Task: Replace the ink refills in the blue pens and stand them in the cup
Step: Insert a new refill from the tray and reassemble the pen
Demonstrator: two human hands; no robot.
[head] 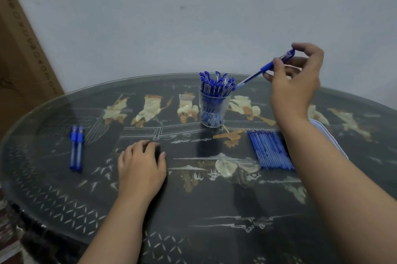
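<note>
Far left, two blue pens point(76, 148) lie side by side on the glass-topped table point(193, 210), capped, clear barrels with blue grips, touching each other and well apart from everything else. Next, the left hand point(140, 167) rests on the glass, fingers loosely curled under, close together, holding nothing. Centre now: the clear cup point(214, 109) stands upright towards the far edge, and it's packed. A bunch of pens point(216, 83) stands inside, blue caps and clips fanning out above the rim, blue grips showing through the glass at the bottom.

To the right, above the cup, is the held pen point(265, 68): blue clip end high, blue grip mid-barrel, slanting down to the left, its low end right at the caps by the cup's right rim. The right hand point(298, 83) pinches it, thumb on the grip, forefinger hooked over the top end, other fingers curled behind.

Below that arm, a row of blue refills point(270, 150) lies flat, packed side by side, near the cup. At the right edge, a pale plastic container point(328, 134) peeks from behind the forearm; contents hidden.
</note>
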